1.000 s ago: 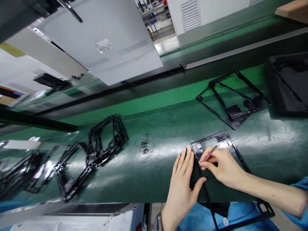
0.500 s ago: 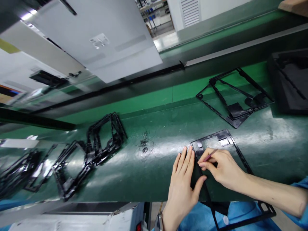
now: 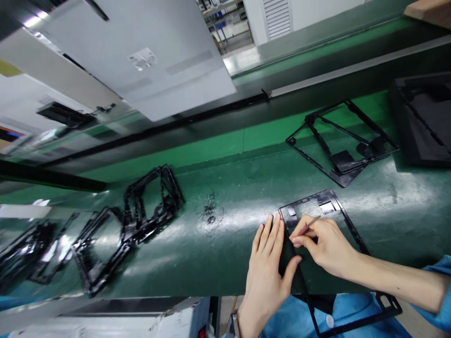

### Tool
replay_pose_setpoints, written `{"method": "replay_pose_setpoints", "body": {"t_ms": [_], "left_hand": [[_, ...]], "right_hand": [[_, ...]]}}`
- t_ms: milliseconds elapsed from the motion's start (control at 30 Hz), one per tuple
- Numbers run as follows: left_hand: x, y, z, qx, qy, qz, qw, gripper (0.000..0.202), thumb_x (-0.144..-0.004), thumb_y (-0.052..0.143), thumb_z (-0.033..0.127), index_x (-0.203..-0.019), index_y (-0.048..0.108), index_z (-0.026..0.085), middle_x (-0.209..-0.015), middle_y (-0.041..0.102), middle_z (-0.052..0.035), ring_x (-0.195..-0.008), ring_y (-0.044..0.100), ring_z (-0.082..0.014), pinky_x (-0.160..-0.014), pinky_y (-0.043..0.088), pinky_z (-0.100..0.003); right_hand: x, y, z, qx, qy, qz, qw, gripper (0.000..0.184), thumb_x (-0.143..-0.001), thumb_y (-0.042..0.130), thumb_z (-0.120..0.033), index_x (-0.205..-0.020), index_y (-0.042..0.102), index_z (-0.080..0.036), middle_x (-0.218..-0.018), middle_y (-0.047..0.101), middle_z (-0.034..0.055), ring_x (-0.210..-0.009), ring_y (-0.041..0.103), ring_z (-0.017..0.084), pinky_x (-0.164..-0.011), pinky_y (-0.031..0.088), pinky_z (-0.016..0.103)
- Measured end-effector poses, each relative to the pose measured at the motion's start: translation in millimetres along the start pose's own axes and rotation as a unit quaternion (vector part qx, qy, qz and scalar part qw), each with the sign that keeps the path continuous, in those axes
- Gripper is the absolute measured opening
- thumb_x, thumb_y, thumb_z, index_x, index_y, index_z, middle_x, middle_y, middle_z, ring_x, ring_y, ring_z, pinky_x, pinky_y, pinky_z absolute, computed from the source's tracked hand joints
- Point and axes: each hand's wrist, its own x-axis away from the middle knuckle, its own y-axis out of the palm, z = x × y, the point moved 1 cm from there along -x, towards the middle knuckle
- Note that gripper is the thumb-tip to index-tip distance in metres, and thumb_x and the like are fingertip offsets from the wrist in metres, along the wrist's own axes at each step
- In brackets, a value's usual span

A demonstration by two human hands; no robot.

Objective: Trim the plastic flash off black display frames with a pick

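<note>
A thin black plastic frame (image 3: 338,211) lies on the dark green belt (image 3: 229,244) and hangs over its near edge toward my lap. My left hand (image 3: 268,272) lies flat with fingers together along the frame's left rail, thumb spread across the rail. My right hand (image 3: 326,244) is closed in a pinch on a slim pink tool (image 3: 310,225), whose lower end meets the frame's left rail near the upper corner.
A second black frame (image 3: 341,141) lies further back on the right, next to a black tray (image 3: 423,122) at the right edge. Heaps of black frames (image 3: 141,211) cover the belt on the left. A small tangle of black shavings (image 3: 211,211) sits mid-belt. White panels (image 3: 148,61) stand behind.
Both hands stay on the frame in the same hold; only the view has drifted slightly.
</note>
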Motion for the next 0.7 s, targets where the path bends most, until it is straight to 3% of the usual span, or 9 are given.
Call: {"method": "replay_pose_setpoints", "body": {"t_ms": [300, 700], "left_hand": [[1.0, -0.9, 0.7, -0.001, 0.002, 0.003, 1.0, 0.078, -0.109, 0.054, 0.03, -0.174, 0.014, 0.02, -0.176, 0.033, -0.0126, -0.166, 0.024, -0.0318, -0.132, 0.032, -0.056], [0.0, -0.9, 1.1, 0.008, -0.005, 0.002, 1.0, 0.079, -0.109, 0.055, 0.03, -0.174, 0.013, 0.023, -0.176, 0.035, -0.0132, -0.166, 0.025, -0.0327, -0.131, 0.033, -0.058]], "right_hand": [[0.1, 0.0, -0.9, 0.026, -0.008, -0.008, 1.0, 0.019, -0.094, 0.062, -0.006, -0.087, 0.07, -0.022, -0.085, 0.076, 0.0016, -0.077, 0.076, 0.019, -0.073, 0.061, 0.031], [-0.1, 1.0, 0.4, -0.014, 0.016, -0.012, 1.0, 0.013, -0.095, 0.064, -0.013, -0.087, 0.07, -0.021, -0.084, 0.074, 0.0025, -0.075, 0.075, 0.02, -0.071, 0.063, 0.032]]}}
